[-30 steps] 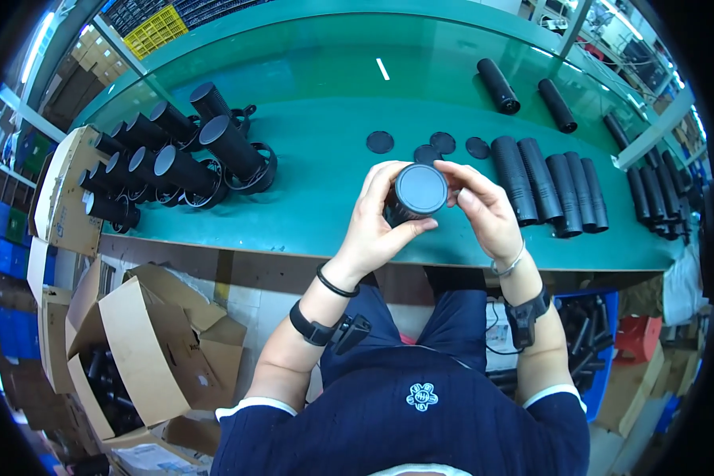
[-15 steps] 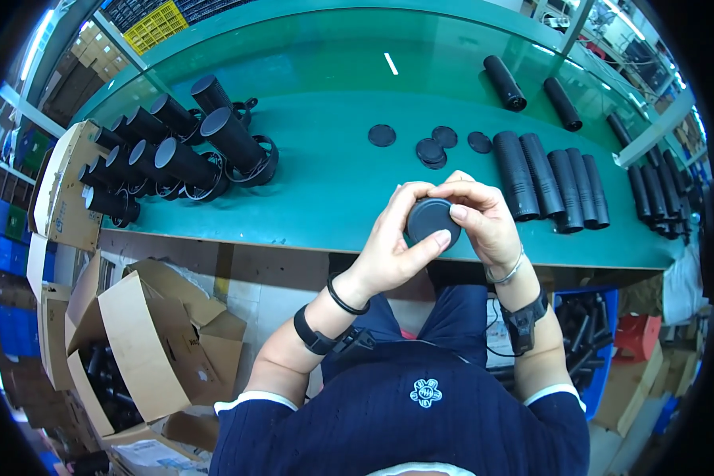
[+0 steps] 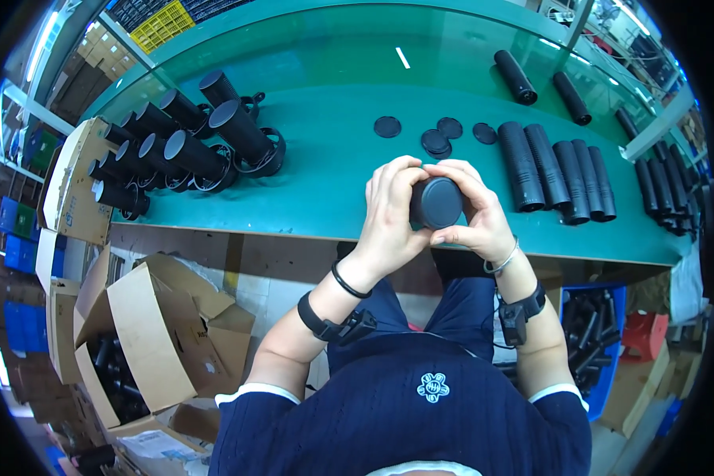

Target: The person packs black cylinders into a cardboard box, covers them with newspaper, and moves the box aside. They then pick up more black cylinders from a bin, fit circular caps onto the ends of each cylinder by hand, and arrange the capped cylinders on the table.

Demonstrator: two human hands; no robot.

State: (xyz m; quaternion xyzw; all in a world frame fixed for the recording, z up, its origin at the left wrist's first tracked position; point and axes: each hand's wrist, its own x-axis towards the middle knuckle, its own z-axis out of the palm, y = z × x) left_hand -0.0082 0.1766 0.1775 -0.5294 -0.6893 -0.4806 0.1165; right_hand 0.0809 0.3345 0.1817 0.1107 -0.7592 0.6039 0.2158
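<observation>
Both hands close around one black tube (image 3: 436, 203) held over the near edge of the green table (image 3: 325, 198), its round capped end facing me. My left hand (image 3: 390, 214) wraps its left side. My right hand (image 3: 474, 213) cups its right side, fingers curled over the top. Just beyond the hands lie several flat black round caps (image 3: 436, 141). A row of black tubes (image 3: 559, 173) lies side by side to the right of the hands.
A cluster of black tubes with ring fittings (image 3: 186, 147) stands at the left of the table. Two more tubes (image 3: 541, 83) lie at the far right. An open cardboard box (image 3: 147, 341) sits on the floor at my left, a blue bin (image 3: 599, 341) of tubes at my right.
The tube has come down and toward me, from above the table to its near edge. Its end showed a shiny ring before; now a flat black cap covers it.
</observation>
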